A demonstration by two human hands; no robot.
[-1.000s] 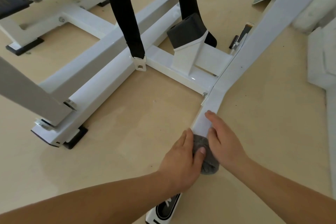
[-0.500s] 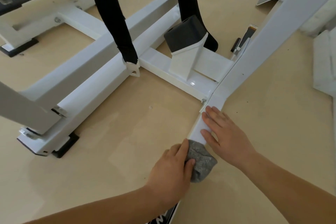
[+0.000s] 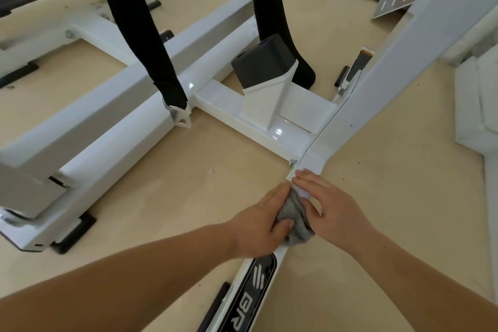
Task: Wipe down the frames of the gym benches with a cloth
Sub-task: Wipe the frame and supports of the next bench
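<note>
A white gym bench frame point(image 3: 237, 118) lies low over the tan floor, its bars meeting at a joint near the middle. One bar runs toward me and carries a black logo plate point(image 3: 256, 280). My left hand point(image 3: 258, 221) grips a bunched grey cloth point(image 3: 293, 221) against this bar, just below the joint. My right hand point(image 3: 331, 207) lies flat on the same bar beside the cloth, fingers straight and pointing up-left toward the joint.
Two black curved pads point(image 3: 137, 32) rise from the frame at the back. A dark block point(image 3: 261, 62) sits on a white bracket in the middle. A sloping white beam point(image 3: 404, 46) climbs to the upper right. More white equipment point(image 3: 474, 105) stands at the right edge.
My left hand has slid the cloth up the bar toward the joint. My right hand has stayed flat on the bar, now touching the cloth's side.
</note>
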